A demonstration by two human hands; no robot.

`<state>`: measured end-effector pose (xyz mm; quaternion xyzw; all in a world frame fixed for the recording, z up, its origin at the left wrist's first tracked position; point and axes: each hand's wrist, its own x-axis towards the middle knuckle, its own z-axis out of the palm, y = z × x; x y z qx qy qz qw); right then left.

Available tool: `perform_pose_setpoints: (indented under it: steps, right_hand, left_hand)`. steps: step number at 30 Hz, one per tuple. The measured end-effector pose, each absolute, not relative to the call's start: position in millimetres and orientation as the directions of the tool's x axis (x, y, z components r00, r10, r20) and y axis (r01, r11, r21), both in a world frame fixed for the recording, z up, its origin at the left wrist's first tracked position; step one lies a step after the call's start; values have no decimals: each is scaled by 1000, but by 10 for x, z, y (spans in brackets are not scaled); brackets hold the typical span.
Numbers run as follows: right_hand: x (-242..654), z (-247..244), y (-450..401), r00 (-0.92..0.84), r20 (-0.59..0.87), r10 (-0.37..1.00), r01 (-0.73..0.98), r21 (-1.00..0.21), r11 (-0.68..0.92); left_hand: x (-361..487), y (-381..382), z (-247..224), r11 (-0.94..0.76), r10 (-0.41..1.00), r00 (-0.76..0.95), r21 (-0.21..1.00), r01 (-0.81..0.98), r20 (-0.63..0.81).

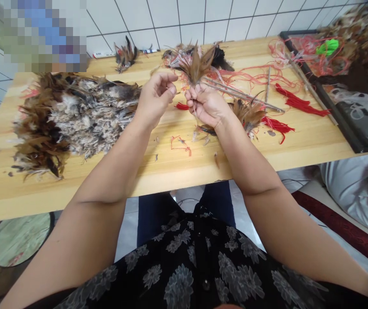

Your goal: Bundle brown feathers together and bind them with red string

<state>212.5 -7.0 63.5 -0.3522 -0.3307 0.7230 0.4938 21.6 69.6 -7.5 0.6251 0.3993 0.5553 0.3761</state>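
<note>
Brown feather bunch (197, 65) (a loose fan), upright in the right hand (209, 103)

Probably a craft workshop, bunched feathers (197, 64), wooden table (167, 176)

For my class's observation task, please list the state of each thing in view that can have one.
Brown fan-shaped feather bunch: held, tips splayed.
Bare right hand: closed on that bunch.
Bare left hand: raised, loosely curled; grip unclear.
Grey-and-white shaggy feather heap: lying spread out.
Long bright-red thread bundle: lying loose, unheld.
Thin brown sticks: lying flat.
Black-rimmed rectangular tray: heavily loaded.
Bright-green bundle: bunched up.
</note>
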Motion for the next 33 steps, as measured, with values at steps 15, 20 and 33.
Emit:
perform_pose_setpoints:
  steps: [15,20,33]
  right_hand:
    - [1983,523,-172,-374,-214,902,-345,-871,-350]
    - [1981,561,-198,-287,-171,943,-349,-898,-269]
    - [2001,594,-183,-239,-212,948,-305,-910,-280]
  left_hand:
    - [154,843,-163,-520,852,124,849,91,508]
    - [224,743,-101,-456,888,-40,888,56,458]
    - [203,675,-38,-434,901,-57,896,-90,431]
